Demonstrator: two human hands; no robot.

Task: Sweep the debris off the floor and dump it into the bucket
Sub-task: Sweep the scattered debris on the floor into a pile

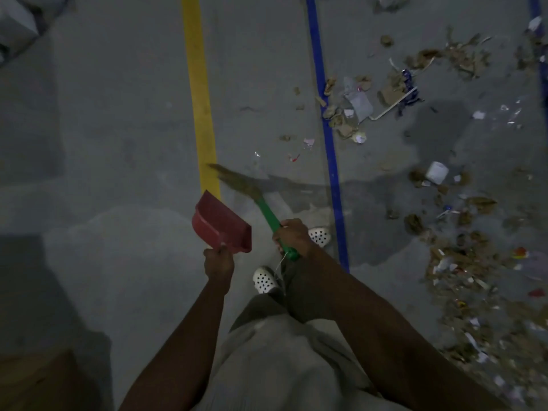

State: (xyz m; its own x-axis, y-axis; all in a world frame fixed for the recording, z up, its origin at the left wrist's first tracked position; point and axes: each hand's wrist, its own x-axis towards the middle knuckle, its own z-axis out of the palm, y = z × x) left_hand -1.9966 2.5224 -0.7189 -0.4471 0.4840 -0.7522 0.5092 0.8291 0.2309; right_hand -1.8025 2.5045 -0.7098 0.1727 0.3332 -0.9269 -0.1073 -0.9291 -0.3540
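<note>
Debris (462,262) lies scattered right of the blue line (332,161), bucket not in view. Your right hand (292,235) is clamped on the green broom (267,212), left hand (218,261) gripping the red dustpan (221,222), both held off the floor, prob ready to start sweeping

Head cam, steep down at floor (124,120).

Both bare arms reach forward and down from the lower edge of the view. The left hand (218,261) is curled into a closed fist, knuckles up. The right hand (292,235), slightly farther forward, is also closed, its fingers wrapped round, wrist bent inward.
</note>
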